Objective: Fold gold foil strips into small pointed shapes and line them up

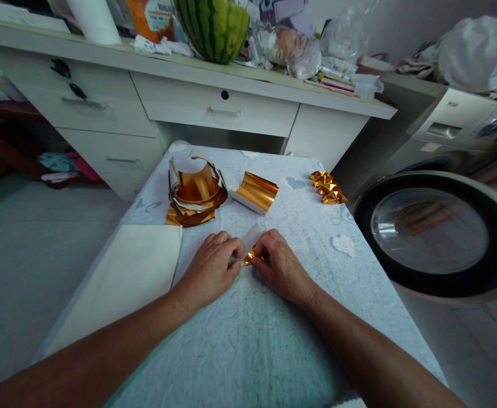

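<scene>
The left hand and right hand pinch opposite ends of one foil piece; the roll lies at eleven o'clock, folded foils at one.

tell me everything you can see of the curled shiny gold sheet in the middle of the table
The curled, shiny gold, foil-like sheet has a white edge at its lower left and lengthwise streaks of reflection. It lies aslant on the pale blue patterned cloth, touched by neither the left hand nor the right hand. Whether it is one layer or several isn't clear.
</scene>
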The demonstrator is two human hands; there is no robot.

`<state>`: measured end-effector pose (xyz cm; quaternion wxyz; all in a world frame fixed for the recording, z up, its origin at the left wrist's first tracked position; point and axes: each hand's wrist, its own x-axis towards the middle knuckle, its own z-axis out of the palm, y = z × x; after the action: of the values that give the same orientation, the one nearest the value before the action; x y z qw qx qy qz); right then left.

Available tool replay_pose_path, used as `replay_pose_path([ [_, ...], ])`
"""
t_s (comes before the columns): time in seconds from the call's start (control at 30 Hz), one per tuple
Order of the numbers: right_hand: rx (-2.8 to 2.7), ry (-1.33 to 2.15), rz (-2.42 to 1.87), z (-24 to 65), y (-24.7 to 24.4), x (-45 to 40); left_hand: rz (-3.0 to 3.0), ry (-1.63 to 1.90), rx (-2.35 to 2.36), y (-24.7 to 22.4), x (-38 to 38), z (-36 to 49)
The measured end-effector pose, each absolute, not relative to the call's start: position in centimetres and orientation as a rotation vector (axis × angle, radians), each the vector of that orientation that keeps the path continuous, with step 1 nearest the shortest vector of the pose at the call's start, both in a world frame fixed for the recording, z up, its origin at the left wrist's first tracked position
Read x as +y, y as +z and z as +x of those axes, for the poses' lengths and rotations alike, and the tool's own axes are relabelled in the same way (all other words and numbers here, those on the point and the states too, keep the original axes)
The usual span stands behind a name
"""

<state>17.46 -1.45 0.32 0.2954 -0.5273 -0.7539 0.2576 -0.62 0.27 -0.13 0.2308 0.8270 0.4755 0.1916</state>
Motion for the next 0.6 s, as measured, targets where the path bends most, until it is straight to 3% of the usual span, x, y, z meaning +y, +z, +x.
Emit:
replay_pose_path([
  [0.6,-2.062,0.609,-1.436,17.35,-0.17,-1.33,2.277,0.475,1.25,0.14,0.4,-0.38],
])
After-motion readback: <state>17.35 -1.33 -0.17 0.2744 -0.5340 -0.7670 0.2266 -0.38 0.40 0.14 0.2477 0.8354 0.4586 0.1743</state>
